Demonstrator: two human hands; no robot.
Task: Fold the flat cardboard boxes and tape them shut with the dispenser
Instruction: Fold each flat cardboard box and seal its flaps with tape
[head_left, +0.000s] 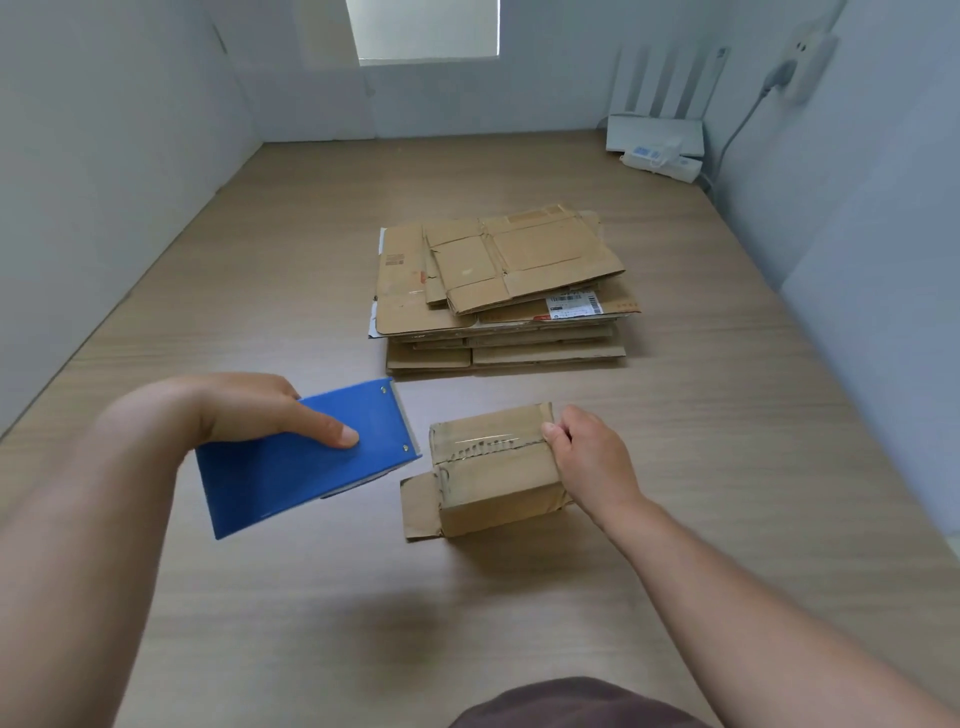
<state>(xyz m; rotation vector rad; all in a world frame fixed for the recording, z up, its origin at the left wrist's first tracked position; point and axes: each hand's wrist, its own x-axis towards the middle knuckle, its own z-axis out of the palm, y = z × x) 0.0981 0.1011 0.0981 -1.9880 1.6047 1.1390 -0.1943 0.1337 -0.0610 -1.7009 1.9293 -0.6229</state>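
Hidden behind the blue side plate of the tape dispenser (306, 457): the roll itself and every finger of the left grip (249, 410) but the thumb, laid flat on the plate. Closed round the dispenser all the same, carrying it tilted, metal edge turned toward the folded box (493, 467). Hard to say whether resting on the bench (311, 623) or held just above it. Masked by the right grip (587, 462): the right end of the box, fingers curled and pinching at its far top corner, unclear whether on cardboard alone or on a tape end too. Cut off by the near edge of the view: both forearms and a patch of dark cloth (571, 701). Counted: one dispenser; one folded box with one strip of clear tape along its top seam and one flap lying flat at its near left; one stack of flat boxes (498, 291), too overlapped for a sure number of sheets, with one printed label (574, 304) showing. Far right corner: one white router (654, 132), one white power strip (662, 163) before it, one cable (737, 124) up to a wall socket (810, 52). Box near and central, just right of the dispenser, a narrow gap between; stack farther off, apart from both. Pale walls (104, 156) close on left, far and right; widest stretch of bare wood left of the stack and nearest the body.
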